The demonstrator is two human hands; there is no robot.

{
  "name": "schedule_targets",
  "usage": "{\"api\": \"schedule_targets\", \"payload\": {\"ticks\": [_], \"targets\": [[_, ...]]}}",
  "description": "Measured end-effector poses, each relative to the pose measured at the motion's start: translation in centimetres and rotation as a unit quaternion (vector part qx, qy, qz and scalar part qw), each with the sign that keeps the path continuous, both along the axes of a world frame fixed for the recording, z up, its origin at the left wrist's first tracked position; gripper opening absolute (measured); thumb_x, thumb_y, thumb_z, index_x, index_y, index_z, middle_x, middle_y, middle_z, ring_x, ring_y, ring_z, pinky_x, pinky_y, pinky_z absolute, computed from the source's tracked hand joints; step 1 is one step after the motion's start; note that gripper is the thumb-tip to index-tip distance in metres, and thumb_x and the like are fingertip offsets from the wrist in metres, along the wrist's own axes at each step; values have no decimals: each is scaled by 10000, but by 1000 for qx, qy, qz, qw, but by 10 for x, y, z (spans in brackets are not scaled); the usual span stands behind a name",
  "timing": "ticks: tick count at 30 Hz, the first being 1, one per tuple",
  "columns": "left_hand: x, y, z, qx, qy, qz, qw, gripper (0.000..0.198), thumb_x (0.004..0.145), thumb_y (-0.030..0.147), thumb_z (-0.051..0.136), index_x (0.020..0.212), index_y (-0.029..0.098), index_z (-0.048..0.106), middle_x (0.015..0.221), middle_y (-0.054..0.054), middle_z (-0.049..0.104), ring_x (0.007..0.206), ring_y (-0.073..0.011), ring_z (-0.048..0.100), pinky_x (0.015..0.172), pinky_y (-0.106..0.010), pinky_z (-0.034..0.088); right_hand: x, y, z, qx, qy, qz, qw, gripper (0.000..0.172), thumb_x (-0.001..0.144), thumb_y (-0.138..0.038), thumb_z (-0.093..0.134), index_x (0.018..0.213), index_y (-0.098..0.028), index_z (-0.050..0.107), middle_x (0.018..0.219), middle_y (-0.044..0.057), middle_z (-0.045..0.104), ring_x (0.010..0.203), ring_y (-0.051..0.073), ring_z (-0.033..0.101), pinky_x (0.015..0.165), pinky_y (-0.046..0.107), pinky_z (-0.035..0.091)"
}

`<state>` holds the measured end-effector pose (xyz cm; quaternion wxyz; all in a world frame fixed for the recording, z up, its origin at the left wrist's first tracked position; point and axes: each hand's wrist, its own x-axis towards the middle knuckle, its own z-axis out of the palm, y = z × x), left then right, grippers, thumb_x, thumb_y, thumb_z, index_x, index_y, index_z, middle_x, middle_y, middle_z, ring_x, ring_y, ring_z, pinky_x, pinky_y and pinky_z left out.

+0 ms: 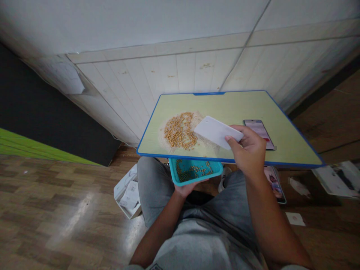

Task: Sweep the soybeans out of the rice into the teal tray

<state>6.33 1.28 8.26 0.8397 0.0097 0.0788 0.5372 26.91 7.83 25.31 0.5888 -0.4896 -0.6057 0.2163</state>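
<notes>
My right hand (249,150) pinches one end of a flat white scraper (215,131), held above the table with its far end at the edge of a pile. That pile is made of yellow soybeans (180,129) lying among pale grains (198,118) that look like rice. Below the table's front edge, my left hand (187,188) supports a turquoise plastic basket (197,179) from underneath; most of its fingers are hidden. Inside the basket lie more soybeans (184,172), gathered mostly toward its left side.
The yellow-green folding table (230,103) has a blue rim and stands against a white panelled wall (165,75). A phone (260,133) lies on its right side. Another phone (277,187) is below the front edge. An open white box (129,195) sits on the wooden floor beside my left leg.
</notes>
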Motion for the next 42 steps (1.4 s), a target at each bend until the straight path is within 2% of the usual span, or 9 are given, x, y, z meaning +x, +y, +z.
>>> {"api": "schedule_targets", "payload": {"ticks": [5,13,20,22,25,27,30,36,42], "targets": [[-1,0,-4,4,0,-2,1000,927,1012,807,203,1784,293,181,1868,-105,160,1727,-443,7,1299,-845,1,2,-2,-4,-35,-10,44,998,196,834,-275,738,1005,-211,809,913,32,821,811,237,776,718,336,617],[-1,0,-1,4,-4,-7,1000,930,1010,823,196,1787,319,106,1876,-77,72,1727,-432,-25,1292,-848,-24,-5,-10,-14,-61,-47,80,994,215,837,-267,697,1001,-205,824,926,34,833,812,230,770,718,324,575],[-2,0,1,-8,1,-5,1000,911,1017,818,178,1785,329,140,1869,-75,141,1728,-435,13,1286,-865,20,-9,-17,-15,-60,-44,110,991,197,844,-279,713,992,-209,822,900,27,827,779,224,767,702,320,592],[-2,0,-1,-4,0,-6,1000,909,1017,814,200,1785,335,118,1872,-70,120,1729,-433,12,1293,-856,22,-5,-16,-15,-43,-25,66,997,190,844,-274,725,998,-214,818,912,36,826,798,234,773,717,333,611],[-1,0,-5,1,-3,0,1000,896,1024,796,202,1784,341,73,1876,-64,71,1727,-435,3,1300,-844,6,8,-13,-14,14,19,-77,997,260,847,-267,736,1090,-200,800,1017,82,828,894,269,791,742,365,644],[-1,0,-8,0,-6,3,1000,900,1023,793,189,1785,333,51,1877,-74,51,1725,-442,7,1300,-843,-9,19,-11,-13,36,14,-133,990,338,853,-262,729,1181,-199,783,1139,122,821,995,303,798,788,407,665],[0,0,-10,3,-12,2,1000,922,1019,797,179,1785,313,9,1876,-97,35,1724,-448,27,1308,-830,-28,32,-13,-12,21,-11,-159,987,376,856,-241,713,1226,-224,778,1179,130,817,1000,329,804,817,451,670],[-1,-1,-10,-14,-15,0,1000,938,1010,805,150,1785,298,1,1875,-103,21,1721,-459,38,1315,-822,-28,34,-21,-10,-15,-18,-177,984,358,815,-216,716,1160,-244,809,1009,91,832,816,310,794,673,414,641],[-1,-2,-10,-21,-18,11,1000,920,1021,787,211,1785,310,25,1875,-92,23,1721,-456,15,1312,-833,2,31,-18,-12,-23,-16,-166,986,375,822,-247,717,1185,-214,804,1088,124,826,846,319,797,708,434,645]]}}
